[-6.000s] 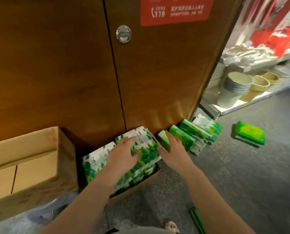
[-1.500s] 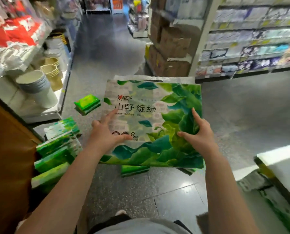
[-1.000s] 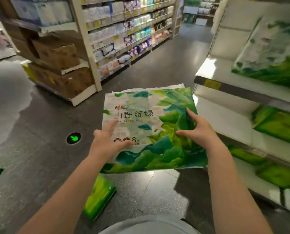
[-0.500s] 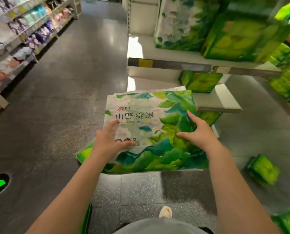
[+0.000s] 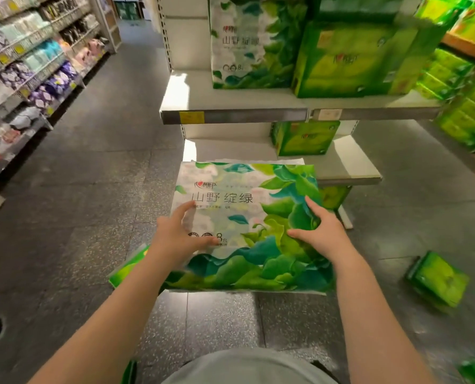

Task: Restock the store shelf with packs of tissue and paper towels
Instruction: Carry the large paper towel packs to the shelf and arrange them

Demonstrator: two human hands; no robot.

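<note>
Hands clamp a wide green-and-white leaf-printed plastic tissue pack: left hand and right hand grip its top. Grey metal shelf stands just beyond, far side.

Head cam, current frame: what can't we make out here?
- Underside of the held tissue pack: hidden by the pack itself; fingers beneath unseen.
- Green pack on the floor: mostly covered by the held pack and left hand.
- Yellow shelf tag: print too small.
- Left aisle shelves: blurred, products unreadable.
</note>
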